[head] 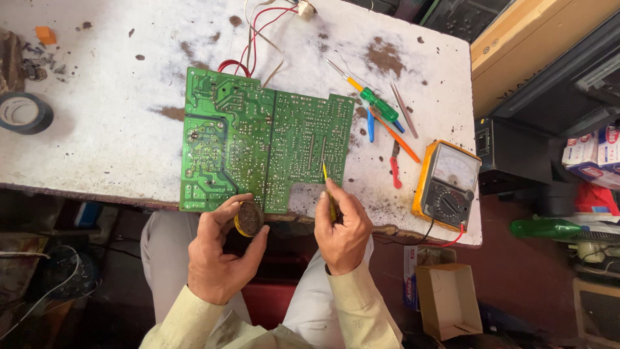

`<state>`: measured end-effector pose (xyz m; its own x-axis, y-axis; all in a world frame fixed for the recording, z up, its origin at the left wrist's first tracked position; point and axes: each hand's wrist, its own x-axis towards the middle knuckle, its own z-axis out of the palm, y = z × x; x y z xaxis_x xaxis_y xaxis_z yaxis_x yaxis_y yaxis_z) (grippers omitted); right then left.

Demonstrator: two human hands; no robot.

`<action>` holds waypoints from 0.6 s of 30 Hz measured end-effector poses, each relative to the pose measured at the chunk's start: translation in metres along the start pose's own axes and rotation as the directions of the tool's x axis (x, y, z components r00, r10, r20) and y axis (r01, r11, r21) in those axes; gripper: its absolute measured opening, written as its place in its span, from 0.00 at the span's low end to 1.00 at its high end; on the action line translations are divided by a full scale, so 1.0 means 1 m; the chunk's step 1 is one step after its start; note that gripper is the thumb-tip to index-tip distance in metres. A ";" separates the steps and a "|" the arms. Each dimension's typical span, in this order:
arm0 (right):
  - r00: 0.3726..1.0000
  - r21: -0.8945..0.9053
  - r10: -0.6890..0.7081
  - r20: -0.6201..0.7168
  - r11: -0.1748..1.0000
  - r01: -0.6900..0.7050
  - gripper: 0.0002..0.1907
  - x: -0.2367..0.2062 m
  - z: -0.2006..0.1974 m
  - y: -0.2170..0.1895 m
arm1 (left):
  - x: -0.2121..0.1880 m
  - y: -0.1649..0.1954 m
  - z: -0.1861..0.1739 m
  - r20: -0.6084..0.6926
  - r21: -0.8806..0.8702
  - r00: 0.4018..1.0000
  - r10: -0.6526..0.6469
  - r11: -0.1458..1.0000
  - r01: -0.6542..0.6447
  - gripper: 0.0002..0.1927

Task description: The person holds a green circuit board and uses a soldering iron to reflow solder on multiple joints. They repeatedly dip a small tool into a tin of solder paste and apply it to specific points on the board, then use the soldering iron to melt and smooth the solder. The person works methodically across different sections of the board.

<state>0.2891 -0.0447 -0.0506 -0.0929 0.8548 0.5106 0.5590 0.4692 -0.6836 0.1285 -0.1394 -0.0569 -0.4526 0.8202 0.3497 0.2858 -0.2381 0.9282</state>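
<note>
A large green circuit board (258, 139) lies solder side up on a stained white table (116, 136). My left hand (219, 255) grips a small round yellow-rimmed tin (248, 218) at the board's near edge. My right hand (342, 229) holds a thin yellow tool (326, 184), its tip resting on the board's right section. Red and white wires (261, 35) run from the board's far edge toward the back of the table.
Screwdrivers, tweezers and pliers (384, 119) lie right of the board. A yellow analogue multimeter (447, 184) sits at the table's right corner. A black tape roll (24, 113) is at the left. A cardboard box (449, 300) stands on the floor.
</note>
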 end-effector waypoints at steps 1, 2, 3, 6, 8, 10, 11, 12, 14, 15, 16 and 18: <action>0.999 -0.015 0.035 0.004 0.999 -0.034 0.13 0.000 0.000 0.000 | 0.000 0.000 0.000 0.001 0.006 1.000 0.004 1.000 -0.004 0.28; 0.998 -0.029 0.069 0.007 0.997 -0.069 0.13 -0.001 0.001 0.000 | 0.000 0.000 0.000 0.001 0.007 1.000 0.003 1.000 -0.003 0.28; 0.997 -0.022 0.071 0.002 0.997 -0.071 0.13 -0.001 0.002 0.001 | 0.000 0.000 0.000 0.000 0.009 1.000 0.001 1.000 -0.001 0.28; 0.998 -0.014 0.069 -0.012 0.998 -0.069 0.13 -0.002 0.003 0.001 | 0.000 0.000 0.000 0.001 0.010 1.000 -0.001 1.000 0.001 0.28; 0.998 -0.025 0.058 -0.017 0.998 -0.058 0.12 -0.003 0.004 0.001 | 0.000 0.000 -0.001 -0.001 0.011 1.000 -0.002 1.000 0.002 0.28; 1.000 -0.033 0.001 -0.019 0.999 -0.002 0.12 -0.003 0.004 0.002 | 0.000 0.000 -0.001 -0.002 0.009 1.000 -0.004 1.000 0.004 0.28; 0.999 -0.037 -0.026 -0.019 0.999 0.026 0.12 -0.004 0.004 0.002 | 0.000 0.000 -0.001 -0.001 0.008 1.000 -0.008 1.000 0.008 0.28; 0.999 -0.059 -0.033 -0.014 0.998 0.032 0.12 -0.004 0.004 0.002 | 0.000 0.000 -0.001 0.000 0.008 1.000 -0.012 1.000 0.012 0.28; 0.999 -0.104 -0.044 -0.003 0.994 0.044 0.12 -0.004 0.004 0.003 | 0.000 0.000 -0.001 0.002 0.007 1.000 -0.016 1.000 0.016 0.28; 0.998 -0.123 -0.062 -0.003 0.990 0.061 0.12 -0.004 0.003 0.003 | 0.000 0.000 -0.001 0.003 0.006 1.000 -0.015 1.000 0.015 0.28; 0.997 -0.143 -0.078 -0.002 0.987 0.077 0.12 -0.004 0.003 0.003 | 0.000 0.000 -0.001 0.004 0.005 1.000 -0.014 1.000 0.014 0.28; 0.994 -0.175 -0.110 -0.001 0.979 0.108 0.12 -0.005 0.002 0.002 | 0.000 0.000 0.000 0.000 0.005 1.000 -0.007 1.000 0.007 0.28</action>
<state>0.2889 -0.0472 -0.0555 -0.1530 0.7979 0.5830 0.6816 0.5124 -0.5224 0.1281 -0.1399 -0.0573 -0.4542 0.8221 0.3433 0.2869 -0.2299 0.9300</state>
